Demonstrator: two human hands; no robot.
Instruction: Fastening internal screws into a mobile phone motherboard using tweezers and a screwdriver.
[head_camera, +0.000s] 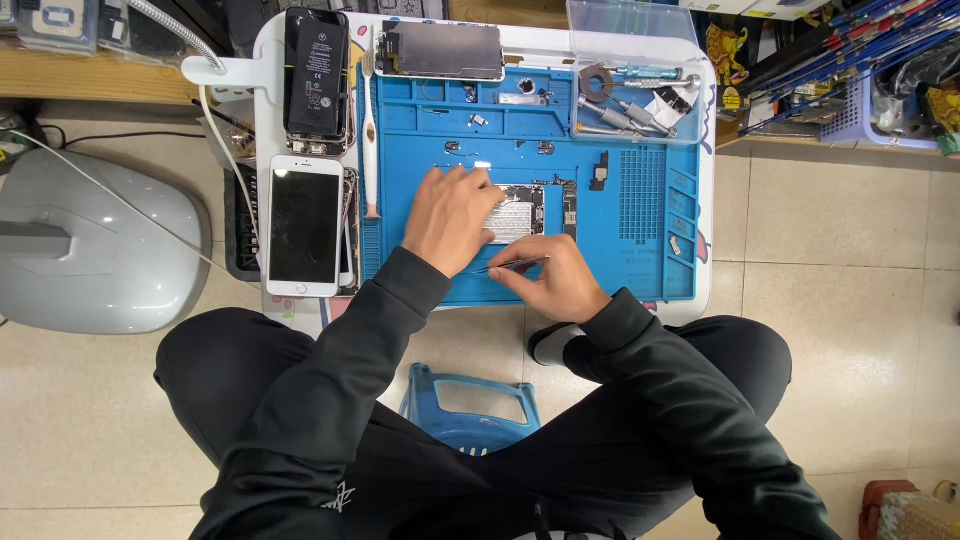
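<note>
Pinching tweezers (515, 264), right hand (552, 283) sits just below circuit board (530, 210).

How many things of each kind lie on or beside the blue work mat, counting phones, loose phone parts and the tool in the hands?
Whole phones, screen up: 1, the white phone
Opened phone bodies: 1, the phone body with its battery
Loose screen panels: 1, the screen panel
Circuit boards: 1, the circuit board
Tweezers: 1, the tweezers
Total: 5

1 head camera looks straight down, fairly high above the blue mat (640, 250).
</note>
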